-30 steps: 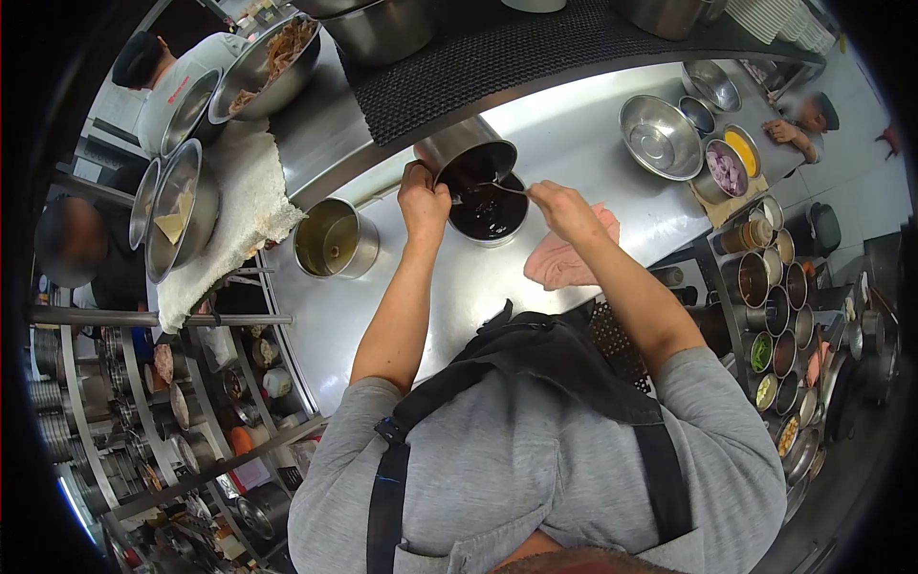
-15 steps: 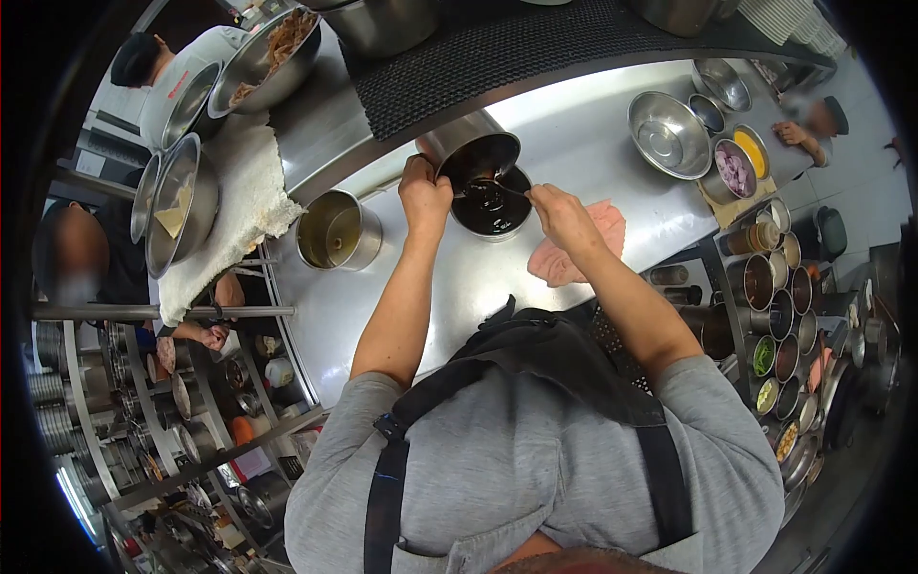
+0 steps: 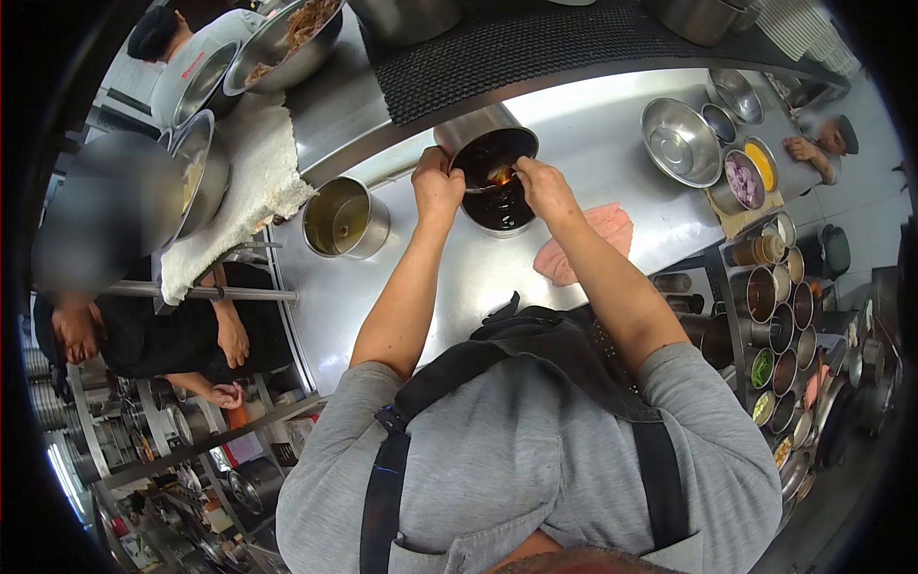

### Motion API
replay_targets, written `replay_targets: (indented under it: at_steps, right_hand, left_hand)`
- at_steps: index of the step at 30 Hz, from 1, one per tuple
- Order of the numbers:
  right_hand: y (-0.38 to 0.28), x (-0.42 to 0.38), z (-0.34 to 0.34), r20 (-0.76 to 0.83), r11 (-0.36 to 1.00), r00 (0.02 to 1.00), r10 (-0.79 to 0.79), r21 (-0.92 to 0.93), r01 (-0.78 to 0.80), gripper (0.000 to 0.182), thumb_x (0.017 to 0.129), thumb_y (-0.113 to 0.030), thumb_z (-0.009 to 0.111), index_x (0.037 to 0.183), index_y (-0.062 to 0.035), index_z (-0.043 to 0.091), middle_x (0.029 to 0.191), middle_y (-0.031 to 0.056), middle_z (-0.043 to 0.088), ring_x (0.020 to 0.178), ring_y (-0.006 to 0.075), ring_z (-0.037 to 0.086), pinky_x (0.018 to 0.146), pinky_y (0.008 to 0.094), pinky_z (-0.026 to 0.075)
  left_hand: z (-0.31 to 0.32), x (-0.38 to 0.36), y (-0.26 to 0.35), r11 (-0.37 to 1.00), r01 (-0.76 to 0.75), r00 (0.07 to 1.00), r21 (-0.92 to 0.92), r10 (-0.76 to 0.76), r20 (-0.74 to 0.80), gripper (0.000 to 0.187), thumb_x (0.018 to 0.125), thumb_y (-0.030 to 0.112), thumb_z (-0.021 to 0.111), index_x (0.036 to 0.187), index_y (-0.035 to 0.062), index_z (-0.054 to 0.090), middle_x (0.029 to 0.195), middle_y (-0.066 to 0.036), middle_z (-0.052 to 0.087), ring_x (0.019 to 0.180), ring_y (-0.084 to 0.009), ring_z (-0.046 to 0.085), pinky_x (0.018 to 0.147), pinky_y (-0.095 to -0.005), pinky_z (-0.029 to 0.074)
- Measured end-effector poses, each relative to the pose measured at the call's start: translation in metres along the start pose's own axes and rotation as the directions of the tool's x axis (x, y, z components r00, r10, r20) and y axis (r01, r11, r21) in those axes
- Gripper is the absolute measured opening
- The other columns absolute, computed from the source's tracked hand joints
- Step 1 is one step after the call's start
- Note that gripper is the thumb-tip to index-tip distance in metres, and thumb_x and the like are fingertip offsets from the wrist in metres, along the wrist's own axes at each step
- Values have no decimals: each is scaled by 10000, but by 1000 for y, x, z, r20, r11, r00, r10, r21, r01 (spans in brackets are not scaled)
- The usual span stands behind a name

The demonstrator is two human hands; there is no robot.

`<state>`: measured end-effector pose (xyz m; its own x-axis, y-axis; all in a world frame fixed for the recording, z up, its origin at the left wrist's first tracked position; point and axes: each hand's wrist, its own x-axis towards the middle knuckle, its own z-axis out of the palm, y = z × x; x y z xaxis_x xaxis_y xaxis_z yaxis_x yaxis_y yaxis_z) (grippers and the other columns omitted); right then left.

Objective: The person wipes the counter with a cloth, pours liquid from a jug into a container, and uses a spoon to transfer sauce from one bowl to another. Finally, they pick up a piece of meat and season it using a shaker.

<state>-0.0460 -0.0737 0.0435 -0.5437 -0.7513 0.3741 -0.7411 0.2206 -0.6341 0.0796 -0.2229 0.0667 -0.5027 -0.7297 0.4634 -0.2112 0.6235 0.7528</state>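
My left hand (image 3: pixel 438 188) grips the rim of a steel pot (image 3: pixel 471 124) that is tilted on its side, its mouth towards me and dark inside. Under that mouth stands a second steel pot (image 3: pixel 503 231) with glossy dark liquid in it. My right hand (image 3: pixel 545 188) is closed at the tilted pot's right rim, holding a spoon whose orange-lit end (image 3: pixel 500 176) shows inside; its handle is mostly hidden by my fingers. A pink cloth (image 3: pixel 604 232) lies on the steel counter below my right hand.
Left on the counter (image 3: pixel 330 306) stands a pot of yellowish liquid (image 3: pixel 346 218). At right are steel bowls (image 3: pixel 681 142), chopped purple onion (image 3: pixel 744 180) and a yellow-filled container (image 3: pixel 762 163). A raised shelf with a black mat (image 3: pixel 535 57) crosses above. Co-workers (image 3: pixel 191 335) stand at left.
My right hand has moved up and left, taking the spoon deeper into the tilted pot. My left hand keeps its hold. The co-worker at left has leaned closer to the counter.
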Motion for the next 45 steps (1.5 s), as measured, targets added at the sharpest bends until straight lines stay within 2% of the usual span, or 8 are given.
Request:
replay_targets:
  at_steps: [10,16,25,34,35,37,42,45]
  right_hand:
    - [8,-46,-71,147,999,989,-7,34,3,147,859,-20,556,992,-18,618,899,176,617,849,360,614,731,405,483]
    - [18,-15,-25,-104,992,988,-112,-73,104,186,860,27,456,972,-2,601,758,146,533,670,280,516,638,374,444]
    - [-1,-41,-51,129,999,990,49,-10,-49,126,890,-24,541,990,0,613,848,215,630,752,373,601,674,394,481]
    - [-22,3,6,-207,967,949,237,-42,-251,232,932,-131,455,1052,22,582,903,279,635,874,494,582,760,496,461]
    - [-1,7,25,-342,990,937,74,-91,-111,234,942,-126,447,1051,29,582,804,223,649,706,392,627,613,439,489]
    - [-28,17,17,-14,688,796,606,513,-514,212,954,-119,474,1086,12,576,688,73,584,523,162,559,433,284,433]
    - [-29,22,4,-6,640,840,543,650,-409,227,943,-137,491,1084,15,584,679,37,548,497,73,475,402,209,366]
    - [-30,30,-9,76,977,989,129,160,-140,203,924,-111,534,1102,-50,611,751,103,625,617,203,590,559,328,470]
  left_hand:
    - [3,-4,-19,998,7,1000,61,-6,-16,245,661,21,608,903,-7,589,745,-151,616,674,-294,599,660,-382,488]
    - [11,-4,-23,991,-110,992,82,114,-47,216,648,16,562,862,4,588,884,-204,576,853,-406,559,757,-474,479]
    - [11,-8,-10,996,50,991,-73,-58,-117,258,672,-53,534,924,-9,567,990,-261,556,898,-465,575,796,-526,494]
    - [11,-10,7,994,112,970,-8,-111,-216,161,652,-39,534,811,-19,545,848,-249,573,850,-444,556,752,-489,466]
    - [10,-12,6,998,68,973,-13,-69,-222,180,656,-36,536,835,-25,552,875,-262,566,879,-448,549,781,-494,460]
    - [12,-10,-1,990,139,984,32,-135,-113,274,667,-29,547,938,-32,587,947,-267,577,937,-453,544,845,-489,458]
    - [9,-2,-16,988,142,990,63,-143,14,293,700,23,545,981,-16,619,979,-232,627,936,-408,585,823,-475,481]
    - [-1,-1,-1,993,106,994,47,-108,26,235,676,39,561,894,8,641,897,-227,639,892,-406,606,817,-463,488]
